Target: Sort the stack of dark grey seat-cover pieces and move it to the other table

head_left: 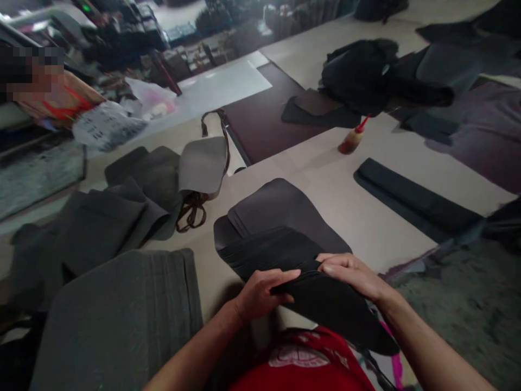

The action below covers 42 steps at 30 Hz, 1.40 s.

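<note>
A fanned stack of black sheet pieces with rounded corners (280, 247) lies between my hands, its near end reaching over the table edge towards my body. My left hand (264, 290) grips the near left side of this stack, one finger laid across the top. On the other side, my right hand (350, 274) has its fingers curled over the upper sheets. Beneath and beyond it rests a smoother dark grey piece (280, 201). What lies under my palms is hidden.
Left stands a thick pile of grey pieces (109, 320), with loose grey pieces (118, 212) behind. A dark strap (193, 214) lies beside a light grey piece (203, 163). Right are a red-tipped glue bottle (350, 141) and a long dark folded piece (415, 198). A person (52, 98) is at far left.
</note>
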Each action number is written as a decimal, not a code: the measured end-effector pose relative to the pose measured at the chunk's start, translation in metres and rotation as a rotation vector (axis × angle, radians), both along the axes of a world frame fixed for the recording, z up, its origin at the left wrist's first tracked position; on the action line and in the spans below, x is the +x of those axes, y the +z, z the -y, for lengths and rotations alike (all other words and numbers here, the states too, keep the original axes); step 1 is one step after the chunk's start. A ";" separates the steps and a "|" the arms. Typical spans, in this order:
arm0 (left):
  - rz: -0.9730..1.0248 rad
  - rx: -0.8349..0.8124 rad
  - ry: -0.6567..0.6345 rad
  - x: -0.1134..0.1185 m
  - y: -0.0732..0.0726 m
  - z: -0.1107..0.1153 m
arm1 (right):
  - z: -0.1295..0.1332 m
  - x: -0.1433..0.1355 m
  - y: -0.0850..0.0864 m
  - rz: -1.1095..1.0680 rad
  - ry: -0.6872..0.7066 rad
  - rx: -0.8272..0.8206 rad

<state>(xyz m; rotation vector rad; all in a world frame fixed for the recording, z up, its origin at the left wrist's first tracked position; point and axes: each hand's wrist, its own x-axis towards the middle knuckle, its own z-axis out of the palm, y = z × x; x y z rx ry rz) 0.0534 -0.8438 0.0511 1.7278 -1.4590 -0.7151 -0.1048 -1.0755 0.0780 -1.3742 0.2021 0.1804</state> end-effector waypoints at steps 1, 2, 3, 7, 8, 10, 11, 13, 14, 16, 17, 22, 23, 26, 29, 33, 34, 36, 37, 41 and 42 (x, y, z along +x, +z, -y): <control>0.005 0.002 -0.003 0.000 -0.001 0.000 | 0.000 0.000 0.001 -0.001 0.001 0.002; 0.011 0.002 -0.005 0.000 -0.001 0.000 | 0.000 0.001 0.001 0.002 0.002 0.002; 0.019 0.003 -0.008 0.000 -0.002 0.000 | 0.000 0.001 0.002 0.006 0.005 0.000; 0.035 -0.025 -0.012 -0.001 -0.003 0.000 | 0.001 0.000 0.003 0.011 0.026 -0.004; 0.035 -0.035 -0.012 -0.001 -0.002 0.000 | 0.002 0.000 0.003 0.008 0.034 -0.006; 0.040 -0.048 -0.014 -0.001 -0.001 0.000 | 0.002 0.001 0.002 0.011 0.042 -0.026; 0.045 -0.047 -0.016 -0.001 -0.001 0.000 | 0.003 0.002 0.001 0.019 0.045 -0.045; 0.053 -0.027 -0.020 -0.001 0.000 0.000 | 0.003 0.003 -0.002 0.045 0.050 -0.105; 0.056 -0.015 -0.021 0.000 0.000 0.000 | 0.003 0.004 -0.004 0.059 0.047 -0.138; 0.060 -0.001 -0.022 0.000 0.000 0.000 | 0.003 0.003 -0.007 0.074 0.030 -0.196; 0.063 0.002 -0.026 0.001 0.000 0.000 | 0.003 0.003 -0.008 0.074 0.017 -0.221; 0.073 0.001 -0.041 0.001 -0.002 -0.001 | -0.002 0.000 -0.014 0.033 -0.068 -0.279; 0.077 -0.003 -0.038 0.001 -0.002 -0.001 | -0.004 0.000 -0.015 0.022 -0.079 -0.278; 0.112 -0.016 -0.027 0.000 -0.003 -0.001 | -0.007 0.001 -0.019 -0.017 -0.106 -0.264; 0.144 -0.022 -0.039 0.001 -0.002 0.000 | -0.009 0.003 -0.023 -0.057 -0.168 -0.275; 0.135 -0.042 -0.065 0.001 -0.001 0.001 | -0.011 0.003 -0.024 -0.042 -0.188 -0.302; 0.128 -0.039 -0.067 0.001 -0.001 0.001 | -0.011 0.002 -0.023 -0.047 -0.182 -0.285; 0.109 -0.026 -0.063 0.001 -0.001 0.000 | -0.010 0.001 -0.020 -0.040 -0.147 -0.249; 0.100 -0.019 -0.057 0.001 -0.001 0.000 | -0.008 0.000 -0.018 -0.019 -0.124 -0.240; 0.071 -0.005 -0.044 0.000 0.000 0.000 | -0.002 0.000 -0.007 0.030 -0.022 -0.206; 0.073 -0.003 -0.043 0.000 0.000 0.000 | 0.000 0.001 -0.005 0.022 -0.006 -0.184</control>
